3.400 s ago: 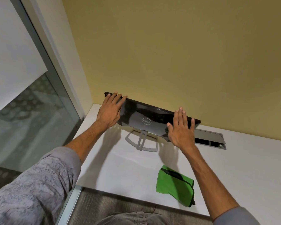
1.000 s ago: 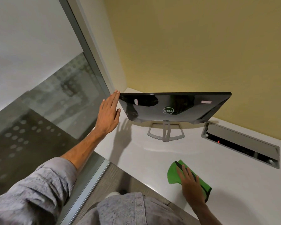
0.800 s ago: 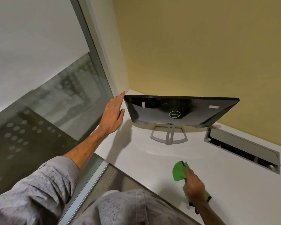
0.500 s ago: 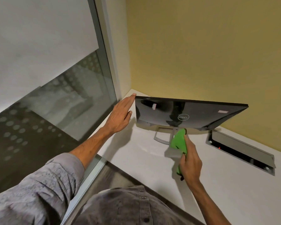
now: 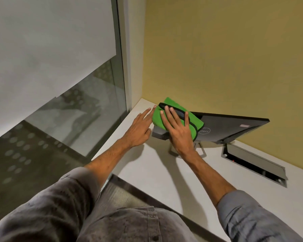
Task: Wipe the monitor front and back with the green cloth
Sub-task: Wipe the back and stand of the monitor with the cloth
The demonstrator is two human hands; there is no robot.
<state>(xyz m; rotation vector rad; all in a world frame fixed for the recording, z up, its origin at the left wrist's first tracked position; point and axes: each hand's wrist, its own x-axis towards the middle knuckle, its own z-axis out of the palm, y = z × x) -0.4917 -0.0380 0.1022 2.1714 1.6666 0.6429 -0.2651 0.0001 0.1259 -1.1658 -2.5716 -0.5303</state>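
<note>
Green black-edged cloth (image 5: 157, 119), off the white table (image 5: 156, 172) a second ago, now sits centre-frame under my flat, straight-fingered right hand (image 5: 179, 131) on the black flat monitor (image 5: 231, 127)'s logo-bearing back, left hand (image 5: 138, 128) open at its left edge, so I judge back-wiping begins.

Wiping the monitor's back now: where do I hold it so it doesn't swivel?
Probably the left side edge of the monitor, below the green cloth, coming from the left with the left hand. The thin panel sits on one narrow stand, so pressure from the right hand could turn it; that edge is exposed.
</note>
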